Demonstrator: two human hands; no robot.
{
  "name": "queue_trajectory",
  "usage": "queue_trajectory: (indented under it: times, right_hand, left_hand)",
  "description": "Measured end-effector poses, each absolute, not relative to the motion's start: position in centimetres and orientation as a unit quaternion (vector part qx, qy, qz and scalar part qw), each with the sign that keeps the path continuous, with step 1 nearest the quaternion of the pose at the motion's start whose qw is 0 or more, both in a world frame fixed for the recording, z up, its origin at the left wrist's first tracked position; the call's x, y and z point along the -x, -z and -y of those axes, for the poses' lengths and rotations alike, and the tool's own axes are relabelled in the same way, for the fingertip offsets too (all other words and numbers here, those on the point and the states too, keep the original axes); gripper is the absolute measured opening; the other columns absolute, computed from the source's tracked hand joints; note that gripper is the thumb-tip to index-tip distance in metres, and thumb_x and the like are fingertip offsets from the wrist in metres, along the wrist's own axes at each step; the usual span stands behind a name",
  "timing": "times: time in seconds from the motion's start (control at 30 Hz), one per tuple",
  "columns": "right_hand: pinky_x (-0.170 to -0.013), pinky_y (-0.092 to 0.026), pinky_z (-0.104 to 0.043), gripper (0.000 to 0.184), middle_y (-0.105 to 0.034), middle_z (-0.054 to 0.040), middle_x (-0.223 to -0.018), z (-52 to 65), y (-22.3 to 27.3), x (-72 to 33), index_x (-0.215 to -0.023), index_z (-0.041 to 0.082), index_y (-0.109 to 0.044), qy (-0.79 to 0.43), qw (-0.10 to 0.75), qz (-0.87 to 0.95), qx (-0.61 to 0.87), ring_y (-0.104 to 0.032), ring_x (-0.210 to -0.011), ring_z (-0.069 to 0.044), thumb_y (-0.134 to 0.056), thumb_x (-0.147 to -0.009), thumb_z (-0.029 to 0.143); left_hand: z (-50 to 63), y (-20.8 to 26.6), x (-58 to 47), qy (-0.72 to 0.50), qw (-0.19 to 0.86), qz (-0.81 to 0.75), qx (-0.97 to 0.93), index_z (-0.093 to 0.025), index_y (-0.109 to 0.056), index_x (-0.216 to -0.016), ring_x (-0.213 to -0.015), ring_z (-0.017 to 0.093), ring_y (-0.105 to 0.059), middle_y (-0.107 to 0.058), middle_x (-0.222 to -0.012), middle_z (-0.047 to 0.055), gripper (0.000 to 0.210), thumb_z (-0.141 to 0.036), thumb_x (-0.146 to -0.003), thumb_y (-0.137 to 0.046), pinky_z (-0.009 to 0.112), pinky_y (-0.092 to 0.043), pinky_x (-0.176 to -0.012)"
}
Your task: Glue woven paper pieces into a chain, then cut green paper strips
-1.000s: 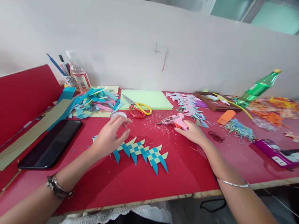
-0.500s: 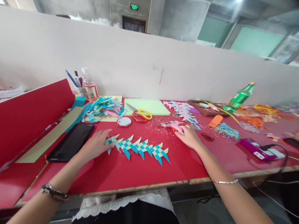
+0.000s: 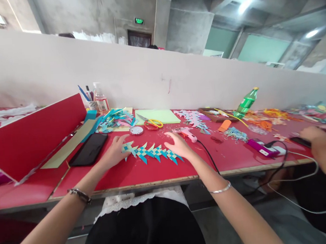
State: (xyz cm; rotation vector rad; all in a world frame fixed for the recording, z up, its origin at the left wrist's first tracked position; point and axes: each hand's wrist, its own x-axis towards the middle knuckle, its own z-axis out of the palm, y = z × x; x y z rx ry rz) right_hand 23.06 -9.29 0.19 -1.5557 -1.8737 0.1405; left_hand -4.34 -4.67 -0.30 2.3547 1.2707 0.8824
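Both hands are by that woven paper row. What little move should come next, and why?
Probably close the grip of the right hand lightly on its end of the row of woven paper pieces, to steady it: that hand looks open near that end, while the left hand is at the other. The pink glue gun lies beyond, apparently not held.

- This looks like a craft workshop, in a big room with bare grey concrete walls [image 3: 92,14].
- A glowing green exit sign [image 3: 139,21] is up high.
- Another person's hand [image 3: 310,134] is at the same long red bench [image 3: 230,154].
- On it are woven blue and pale yellow paper fish [image 3: 155,152], piled blue paper strips [image 3: 114,119], red-and-yellow-handled scissors [image 3: 156,123] and a pink plastic glue gun [image 3: 188,133].
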Motion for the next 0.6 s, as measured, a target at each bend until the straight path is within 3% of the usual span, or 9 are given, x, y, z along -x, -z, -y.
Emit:
queue_trajectory:
  times: [0.17, 0.3, 0.37, 0.47, 0.6]
  right_hand:
    - [-0.101, -0.027, -0.038, 0.060, -0.036, -0.0109, -0.129, 7.8, -1.1, -18.8, -0.127, 0.022, -0.037, -0.055, 0.346, 0.759, 0.549, -0.031, -0.124, -0.022, -0.053, -0.070, 0.016]
    - [-0.099, -0.026, -0.043, 0.050, -0.033, -0.0093, -0.131, 7.1, -2.9, -16.5, -0.116, 0.024, -0.051, -0.106, 0.341, 0.774, 0.522, -0.031, -0.123, -0.026, -0.061, -0.067, 0.026]
    - [-0.097, -0.027, -0.043, 0.036, -0.039, -0.0069, -0.127, 6.7, -3.8, -15.8, -0.099, 0.024, -0.060, -0.139, 0.369, 0.771, 0.501, -0.038, -0.117, -0.026, -0.065, -0.064, 0.027]
    - [-0.091, -0.033, -0.036, 0.016, -0.053, -0.0050, -0.108, 6.3, -5.2, -15.4, -0.079, 0.019, -0.063, -0.168, 0.416, 0.761, 0.468, -0.049, -0.101, -0.020, -0.064, -0.065, 0.027]
    - [-0.073, -0.040, -0.028, 0.017, -0.058, -0.0012, -0.077, 6.6, -6.8, -15.4, -0.074, 0.017, -0.060, -0.197, 0.450, 0.744, 0.453, -0.053, -0.075, -0.014, -0.056, -0.072, 0.033]
  left_hand:
    - [5.1, -1.7, 3.9, -0.389, 0.174, -0.437, -0.792, -0.016, -0.039, -0.120, -0.095, 0.021, -0.051, -0.046, -0.106, 0.010, 0.052, -0.025, -0.069, -0.049, 0.035, -0.045, -0.079]
    - [5.8, -5.1, 3.2, -0.440, 0.184, -0.394, -0.786, -0.016, -0.036, -0.122, -0.086, 0.016, -0.053, -0.048, -0.108, 0.010, 0.053, -0.021, -0.070, -0.048, 0.030, -0.047, -0.072]
    - [6.2, -7.0, 2.8, -0.468, 0.188, -0.373, -0.779, -0.015, -0.036, -0.122, -0.079, 0.014, -0.053, -0.049, -0.104, 0.008, 0.055, -0.021, -0.069, -0.051, 0.028, -0.048, -0.067]
    - [6.6, -9.2, 2.1, -0.495, 0.177, -0.339, -0.780, -0.016, -0.039, -0.119, -0.073, 0.010, -0.052, -0.051, -0.096, 0.005, 0.052, -0.020, -0.069, -0.052, 0.024, -0.046, -0.061]
    - [6.5, -10.4, 1.4, -0.535, 0.171, -0.309, -0.768, -0.017, -0.037, -0.121, -0.084, 0.013, -0.054, -0.053, -0.098, 0.005, 0.057, -0.026, -0.068, -0.058, 0.025, -0.046, -0.069]
